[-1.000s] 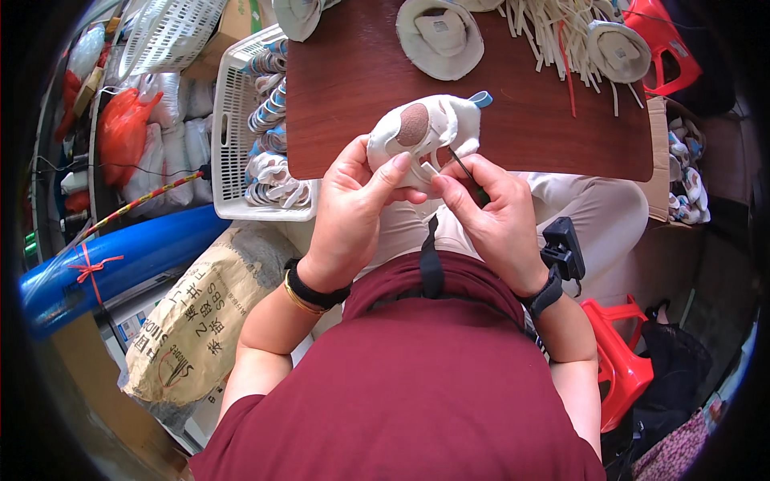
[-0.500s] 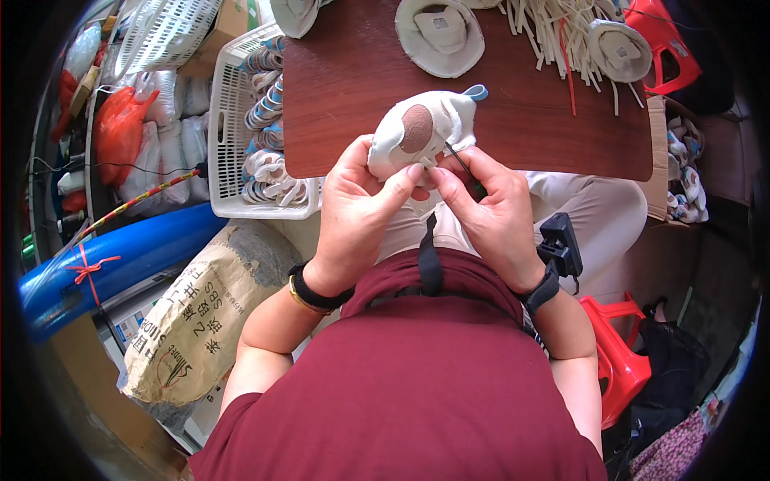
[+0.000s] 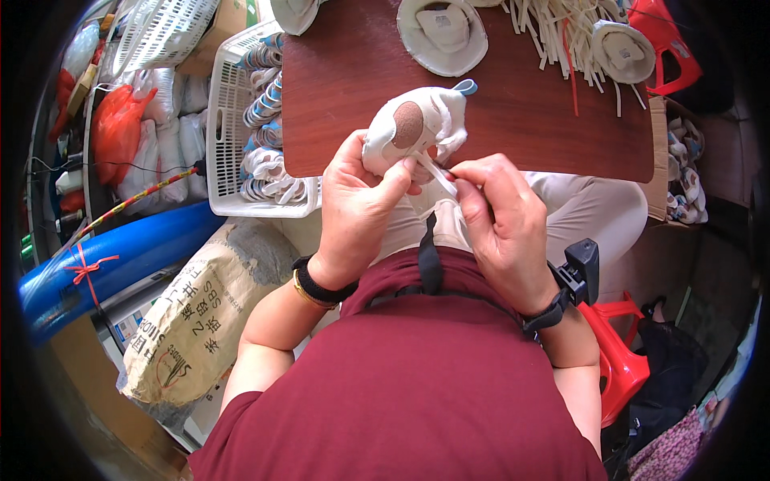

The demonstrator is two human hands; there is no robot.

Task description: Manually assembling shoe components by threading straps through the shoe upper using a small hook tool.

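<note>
My left hand (image 3: 357, 200) is closed on the edge of a small padded white fabric piece (image 3: 431, 112), thumb on top. The piece bears a brown oval patch (image 3: 408, 125) and, at its far end, a light blue loop (image 3: 465, 86). From its near side a narrow white strip (image 3: 435, 172) stretches toward my right hand (image 3: 507, 216), whose thumb and forefinger pinch the strip's end. A bit of something dark shows by those fingertips; whether it is a tool I cannot tell.
The brown tabletop (image 3: 345, 104) holds round white fabric pieces (image 3: 443, 60) and a heap of white strips (image 3: 545, 36). Left of it stands a white basket (image 3: 220, 160) of banded bundles. A cardboard box (image 3: 658, 160) and a red stool (image 3: 622, 361) are at the right.
My right hand has drawn back toward me and right, and the white strip is now pulled out from the fabric piece. The slim dark tool seen earlier at its fingers is mostly out of sight.
</note>
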